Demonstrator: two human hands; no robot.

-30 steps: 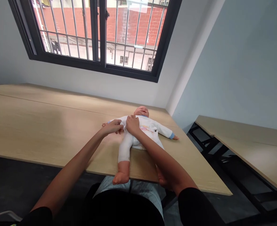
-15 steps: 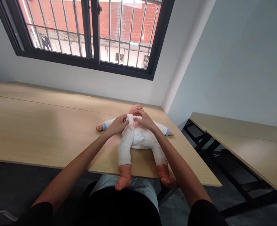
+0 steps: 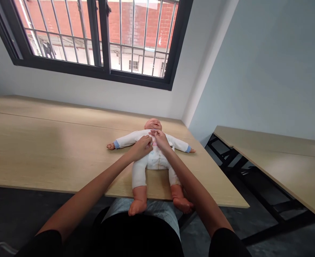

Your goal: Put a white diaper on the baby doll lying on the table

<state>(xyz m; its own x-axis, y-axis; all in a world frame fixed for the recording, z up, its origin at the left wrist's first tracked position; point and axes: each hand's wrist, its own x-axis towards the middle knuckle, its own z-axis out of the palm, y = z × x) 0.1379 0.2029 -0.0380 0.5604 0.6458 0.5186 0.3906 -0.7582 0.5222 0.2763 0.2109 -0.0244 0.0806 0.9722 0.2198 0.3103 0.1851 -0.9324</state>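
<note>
A baby doll (image 3: 152, 157) in a white romper lies on its back on the wooden table (image 3: 53, 142), arms spread, bare feet hanging over the near edge. My left hand (image 3: 142, 147) rests on the doll's chest with fingers curled, pinching the romper's front. My right hand (image 3: 160, 139) sits just beside it near the collar, fingers pinched on the same fabric. Both hands meet at the middle of the chest. The doll's head (image 3: 153, 124) points toward the far wall.
A barred window (image 3: 93, 35) fills the wall behind the table. A second wooden table (image 3: 275, 157) stands to the right across a dark gap with black frame legs. My lap is below the table's near edge.
My left hand moved from the doll's left shoulder to the chest centre. My right hand came down slightly from the neck. The doll's left sleeve now lies uncovered.
</note>
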